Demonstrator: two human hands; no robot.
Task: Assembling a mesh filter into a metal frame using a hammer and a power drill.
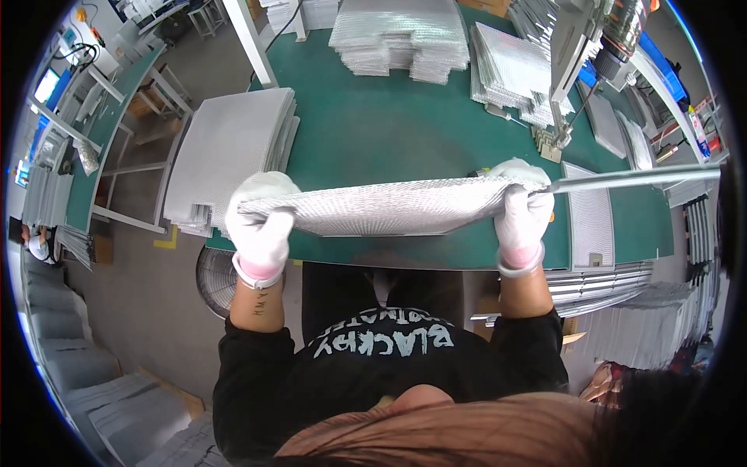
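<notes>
Between my two gloved hands is a silvery metal mesh panel (397, 204), tilted up over the front edge of the table. My left hand (263, 222) is closed on the panel's left end, thumb across the near side. At its right end my right hand (523, 212) grips in the same way, thumb toward me. Both hands wear white gloves. Beyond the right hand a long thin silvery strip or bar (634, 180) stretches to the right; I cannot tell whether it touches the panel. A small object behind the panel's upper right edge is mostly hidden.
A stack of mesh panels (233, 144) lies at the left corner of the green table (358, 132). More stacked panels (401, 35) stand at the back. A powered driver (622, 35) hangs above a small metal fixture (549, 144) at right. One flat panel (590, 218) lies near the right front.
</notes>
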